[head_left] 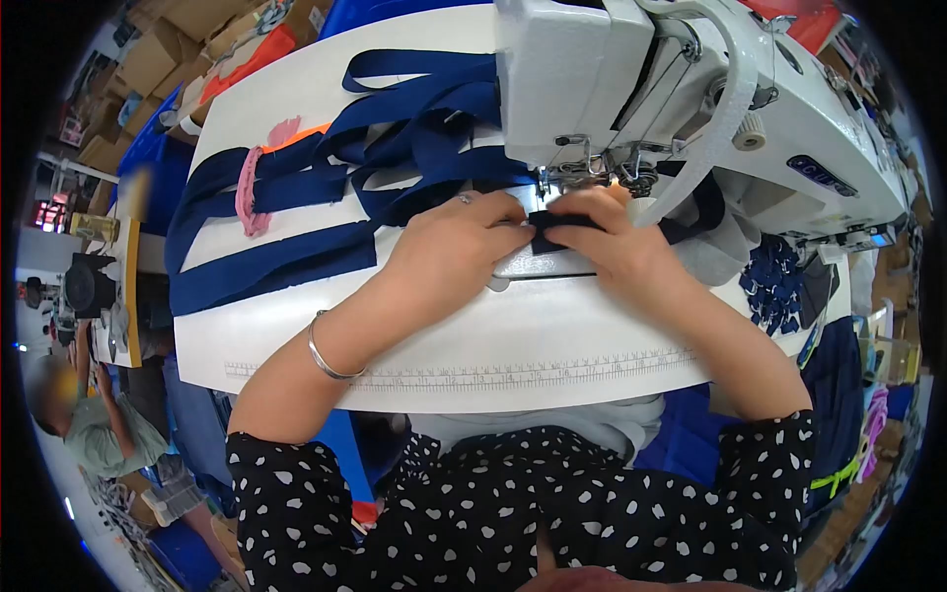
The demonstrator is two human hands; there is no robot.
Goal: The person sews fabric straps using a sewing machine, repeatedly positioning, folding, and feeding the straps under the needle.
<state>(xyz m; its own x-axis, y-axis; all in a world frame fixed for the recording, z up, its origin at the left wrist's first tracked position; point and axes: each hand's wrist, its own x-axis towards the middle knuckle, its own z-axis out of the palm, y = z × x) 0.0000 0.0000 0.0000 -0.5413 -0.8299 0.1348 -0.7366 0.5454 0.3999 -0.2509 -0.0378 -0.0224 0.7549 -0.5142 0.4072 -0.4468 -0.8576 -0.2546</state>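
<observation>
Dark fabric piece lies, in the head view, under the fingers of 2 hands, over the metal plate just in front of the needle area of the sewing machine. The left hand comes in from the left, knuckles up, with thumb and fingertips closed on the piece's left edge; a bracelet circles that wrist. The right hand angles in from the right, fingers bent, gripping the piece between thumb and fingers close below the machine head. Both forearms slant inward over the near edge of the white table, and the 2 hands nearly meet. Bare tabletop lies between the forearms, along the printed ruler. To the left, navy straps take up the far part; on the right, small navy pieces are heaped near the table's edge
</observation>
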